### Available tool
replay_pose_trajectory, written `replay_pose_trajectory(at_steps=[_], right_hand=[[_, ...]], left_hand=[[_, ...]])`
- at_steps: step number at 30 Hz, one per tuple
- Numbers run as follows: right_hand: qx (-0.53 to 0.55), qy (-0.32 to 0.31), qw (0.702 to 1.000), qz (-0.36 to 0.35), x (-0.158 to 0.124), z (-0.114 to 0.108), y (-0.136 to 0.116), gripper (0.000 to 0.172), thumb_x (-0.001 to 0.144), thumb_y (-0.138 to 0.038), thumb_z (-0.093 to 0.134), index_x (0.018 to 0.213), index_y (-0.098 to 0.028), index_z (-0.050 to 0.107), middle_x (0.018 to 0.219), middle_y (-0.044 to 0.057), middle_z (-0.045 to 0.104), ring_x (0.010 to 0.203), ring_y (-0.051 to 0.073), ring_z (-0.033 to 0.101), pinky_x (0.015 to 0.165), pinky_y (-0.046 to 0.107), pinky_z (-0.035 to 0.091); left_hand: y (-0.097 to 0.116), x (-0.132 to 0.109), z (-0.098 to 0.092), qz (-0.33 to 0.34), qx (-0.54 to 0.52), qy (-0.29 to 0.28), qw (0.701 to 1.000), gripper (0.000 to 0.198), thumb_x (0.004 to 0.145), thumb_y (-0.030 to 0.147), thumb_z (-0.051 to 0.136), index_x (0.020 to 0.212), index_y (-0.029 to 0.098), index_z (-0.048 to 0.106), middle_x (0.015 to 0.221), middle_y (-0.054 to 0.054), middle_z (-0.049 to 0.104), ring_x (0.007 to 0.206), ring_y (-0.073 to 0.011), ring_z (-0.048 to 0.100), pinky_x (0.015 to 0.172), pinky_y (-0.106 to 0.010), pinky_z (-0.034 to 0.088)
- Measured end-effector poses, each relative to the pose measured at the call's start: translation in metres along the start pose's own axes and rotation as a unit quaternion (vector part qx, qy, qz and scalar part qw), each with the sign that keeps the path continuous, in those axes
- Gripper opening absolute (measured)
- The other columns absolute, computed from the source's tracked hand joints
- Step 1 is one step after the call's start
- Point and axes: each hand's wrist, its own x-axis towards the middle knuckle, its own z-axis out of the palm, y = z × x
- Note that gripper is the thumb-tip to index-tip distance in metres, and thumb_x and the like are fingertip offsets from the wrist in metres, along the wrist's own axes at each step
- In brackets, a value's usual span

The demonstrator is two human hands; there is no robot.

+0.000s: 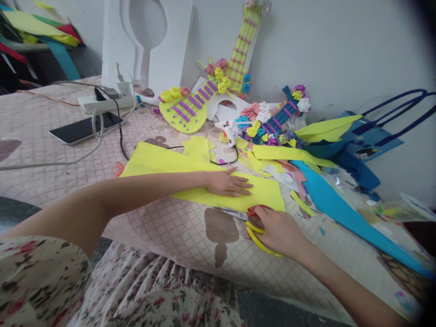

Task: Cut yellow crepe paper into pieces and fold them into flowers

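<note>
A long yellow sheet (160,161), paper-like, lies across the table in front of me. My left hand (226,182) rests flat on it, fingers stretched out to the right. In my right hand (277,227) is a pair of scissors (235,213) with red and yellow handles. Their blades point left and lie along the sheet's near edge; whether the blades are parted is hard to make out. Part of the handles is hidden by my fingers. Just behind the sheet sits a smaller yellow piece (196,149).
Paper-flowered instrument shapes, one yellow (187,111) and one blue (281,120), stand near the wall beside a white glue gun (226,131). A phone (86,127) and power strip (105,103) lie left. Blue strip (340,213), scraps and blue bag (368,141) occupy the right.
</note>
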Motion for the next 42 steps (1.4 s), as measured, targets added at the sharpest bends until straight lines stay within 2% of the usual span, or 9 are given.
replay_pose_trajectory(at_steps=[7,11,17,25,32,42], right_hand=[[0.005,-0.015,1.000,0.006,0.008,-0.005,-0.009,0.046,0.077,-0.057,0.055,0.100,-0.017,0.058,0.094,0.011,0.070,0.085,0.028,0.066,0.067,0.034,0.044],[0.012,-0.016,1.000,-0.002,0.013,-0.008,-0.016,0.045,0.079,-0.056,0.053,0.100,-0.017,0.058,0.092,0.012,0.070,0.084,0.028,0.066,0.067,0.033,0.044],[0.003,-0.010,1.000,-0.016,0.016,-0.006,-0.017,0.045,0.078,-0.058,0.054,0.097,-0.018,0.058,0.089,0.009,0.071,0.080,0.027,0.067,0.063,0.032,0.043],[-0.002,-0.008,1.000,-0.013,0.012,-0.004,-0.017,0.046,0.077,-0.059,0.055,0.099,-0.018,0.058,0.091,0.010,0.070,0.082,0.027,0.066,0.066,0.031,0.044],[0.007,-0.011,1.000,-0.015,0.019,-0.010,-0.022,0.047,0.076,-0.060,0.055,0.097,-0.018,0.057,0.091,0.010,0.070,0.084,0.028,0.066,0.066,0.033,0.043],[-0.001,0.002,0.999,-0.034,0.024,-0.012,-0.031,0.048,0.082,-0.059,0.045,0.097,-0.016,0.059,0.086,0.010,0.071,0.077,0.028,0.067,0.062,0.032,0.043]], left_hand=[[-0.001,0.001,0.001,-0.001,0.005,-0.009,1.000,0.049,0.096,0.038,0.024,0.143,0.027,0.031,0.152,-0.001,0.024,0.141,-0.0199,0.018,0.110,-0.047,-0.018],[0.000,0.001,0.000,-0.021,-0.015,-0.015,1.000,0.047,0.095,0.037,0.027,0.142,0.031,0.032,0.152,0.002,0.023,0.142,-0.0179,0.018,0.110,-0.043,-0.018],[-0.002,0.000,0.002,0.001,-0.024,0.020,1.000,0.046,0.094,0.037,0.031,0.139,0.032,0.038,0.150,0.000,0.030,0.140,-0.0209,0.024,0.111,-0.048,-0.013],[-0.002,0.000,0.003,-0.006,-0.038,0.034,0.999,0.044,0.093,0.035,0.037,0.137,0.034,0.042,0.148,0.002,0.034,0.139,-0.0198,0.026,0.112,-0.046,-0.010],[-0.005,0.001,0.006,0.006,-0.029,0.039,0.999,0.044,0.094,0.037,0.033,0.137,0.032,0.041,0.148,0.000,0.033,0.138,-0.0217,0.027,0.112,-0.049,-0.009],[-0.003,0.001,0.005,-0.014,-0.027,0.009,0.999,0.046,0.094,0.037,0.030,0.140,0.032,0.037,0.151,0.002,0.027,0.141,-0.0191,0.020,0.111,-0.045,-0.014]])
